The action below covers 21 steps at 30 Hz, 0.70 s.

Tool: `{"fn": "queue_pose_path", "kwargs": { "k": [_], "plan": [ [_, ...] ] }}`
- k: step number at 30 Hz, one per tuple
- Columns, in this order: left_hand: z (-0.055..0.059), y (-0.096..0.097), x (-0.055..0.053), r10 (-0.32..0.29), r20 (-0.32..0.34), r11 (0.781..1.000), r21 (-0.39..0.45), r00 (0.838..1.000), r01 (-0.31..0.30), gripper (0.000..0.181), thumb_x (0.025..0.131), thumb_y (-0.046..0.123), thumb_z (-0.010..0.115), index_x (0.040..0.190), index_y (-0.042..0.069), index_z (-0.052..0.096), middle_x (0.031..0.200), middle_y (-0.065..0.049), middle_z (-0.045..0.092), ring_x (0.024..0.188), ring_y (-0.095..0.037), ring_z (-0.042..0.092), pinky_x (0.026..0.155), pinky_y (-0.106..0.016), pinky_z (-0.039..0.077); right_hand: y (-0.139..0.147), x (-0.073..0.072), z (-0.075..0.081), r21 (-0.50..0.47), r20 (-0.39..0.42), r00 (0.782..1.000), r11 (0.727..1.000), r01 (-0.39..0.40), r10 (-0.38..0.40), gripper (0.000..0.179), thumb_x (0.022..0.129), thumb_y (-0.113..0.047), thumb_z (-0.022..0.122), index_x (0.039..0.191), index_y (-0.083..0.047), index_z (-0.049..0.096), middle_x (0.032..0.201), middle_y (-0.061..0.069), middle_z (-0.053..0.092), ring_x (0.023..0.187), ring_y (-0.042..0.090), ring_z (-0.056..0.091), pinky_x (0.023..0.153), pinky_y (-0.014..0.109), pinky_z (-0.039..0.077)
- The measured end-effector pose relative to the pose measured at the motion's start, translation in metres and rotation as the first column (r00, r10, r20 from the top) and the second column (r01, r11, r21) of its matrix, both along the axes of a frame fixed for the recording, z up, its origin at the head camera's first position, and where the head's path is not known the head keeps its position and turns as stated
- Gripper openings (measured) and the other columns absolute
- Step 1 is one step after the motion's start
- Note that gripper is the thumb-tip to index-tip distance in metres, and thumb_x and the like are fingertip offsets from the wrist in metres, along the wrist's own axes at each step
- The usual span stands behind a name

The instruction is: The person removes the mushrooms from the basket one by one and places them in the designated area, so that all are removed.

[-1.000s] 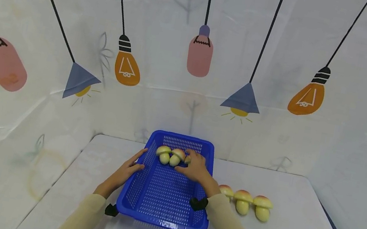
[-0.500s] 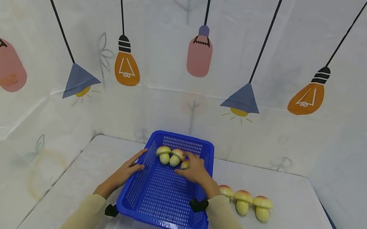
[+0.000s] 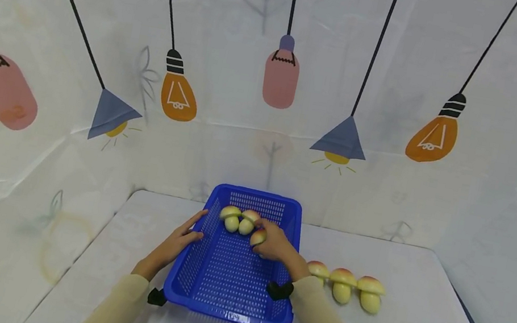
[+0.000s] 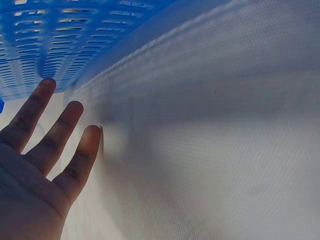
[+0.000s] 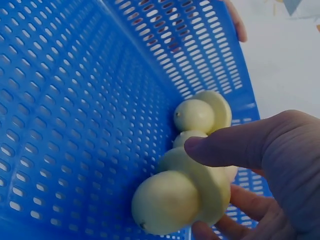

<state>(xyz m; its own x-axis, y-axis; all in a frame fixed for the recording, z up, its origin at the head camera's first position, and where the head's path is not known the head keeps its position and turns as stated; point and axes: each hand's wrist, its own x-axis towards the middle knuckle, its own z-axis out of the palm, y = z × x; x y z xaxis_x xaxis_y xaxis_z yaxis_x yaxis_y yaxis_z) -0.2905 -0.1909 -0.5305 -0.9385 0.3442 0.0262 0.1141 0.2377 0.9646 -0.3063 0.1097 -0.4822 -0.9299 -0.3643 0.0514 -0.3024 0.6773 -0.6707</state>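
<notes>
In the head view a blue plastic basket point(image 3: 231, 286) with slotted walls stands on the table. My left hand point(image 3: 175, 244) lies along its left side with the fingers straight; in the left wrist view those fingers point(image 4: 55, 132) are spread beside the slotted wall. Inside the basket my right hand point(image 3: 276, 244) grips a toy mushroom point(image 3: 258, 237) with a reddish-yellow cap. Seen from the right wrist, the thumb crosses over its cap, and its pale round stem point(image 5: 167, 202) points out. Two more mushrooms, one at left point(image 3: 230, 218) and one nearer my hand point(image 3: 248, 222), rest at the basket's far end.
Three similar mushrooms stand in a row on the white table right of the basket: one partly behind my right sleeve point(image 3: 319, 268), a middle one point(image 3: 342, 285) and a right one point(image 3: 370, 294). A white sheet printed with lamps point(image 3: 269, 158) hangs behind the table.
My right hand's fingers have closed from a wider spread around the third mushroom, which has tilted and shifted slightly toward me. The left hand and basket have stayed put.
</notes>
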Motion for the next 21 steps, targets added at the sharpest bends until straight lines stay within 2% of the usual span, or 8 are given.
{"fn": "queue_pose_path", "kwargs": {
  "k": [6,13,18,21],
  "plan": [
    [-0.0007,0.0001,-0.0005,-0.003,0.015,1.000,-0.002,1.000,0.003,0.064,0.107,0.027,0.048,0.165,0.033,0.021,0.158,-0.031,0.039,0.121,-0.039,0.063,0.093,-0.047,0.056,-0.0004,0.0006,-0.0059,0.015,0.018,0.999,0.999,-0.041,0.041,0.065,0.074,0.005,0.079,0.135,0.005,0.057,0.131,0.025,0.064,0.107,0.032,0.063,0.091,0.047,0.052],
    [0.0007,0.0002,-0.0007,0.000,0.013,1.000,-0.001,1.000,0.000,0.065,0.107,0.026,0.049,0.165,0.033,0.022,0.161,-0.029,0.035,0.122,-0.040,0.062,0.093,-0.048,0.056,-0.0021,0.0027,-0.0042,0.021,0.022,0.998,0.998,-0.051,0.051,0.061,0.074,0.008,0.075,0.132,0.006,0.058,0.131,0.027,0.063,0.108,0.034,0.062,0.091,0.050,0.052],
    [0.0001,-0.0002,-0.0013,0.005,0.011,1.000,-0.003,1.000,-0.005,0.065,0.106,0.026,0.049,0.165,0.032,0.022,0.163,-0.028,0.032,0.123,-0.041,0.061,0.092,-0.049,0.057,-0.0036,0.0029,-0.0047,0.038,0.023,0.999,0.998,-0.047,0.046,0.057,0.074,0.008,0.078,0.129,0.005,0.062,0.126,0.023,0.067,0.112,0.034,0.063,0.095,0.050,0.052],
    [0.0002,-0.0003,-0.0016,0.004,0.012,1.000,-0.003,1.000,-0.004,0.065,0.107,0.026,0.049,0.165,0.032,0.022,0.163,-0.028,0.032,0.123,-0.041,0.061,0.092,-0.049,0.057,-0.0038,0.0025,-0.0049,0.052,0.024,0.998,0.997,-0.051,0.050,0.051,0.074,0.007,0.079,0.123,0.003,0.066,0.122,0.019,0.069,0.109,0.032,0.064,0.093,0.048,0.053]
  ]
}}
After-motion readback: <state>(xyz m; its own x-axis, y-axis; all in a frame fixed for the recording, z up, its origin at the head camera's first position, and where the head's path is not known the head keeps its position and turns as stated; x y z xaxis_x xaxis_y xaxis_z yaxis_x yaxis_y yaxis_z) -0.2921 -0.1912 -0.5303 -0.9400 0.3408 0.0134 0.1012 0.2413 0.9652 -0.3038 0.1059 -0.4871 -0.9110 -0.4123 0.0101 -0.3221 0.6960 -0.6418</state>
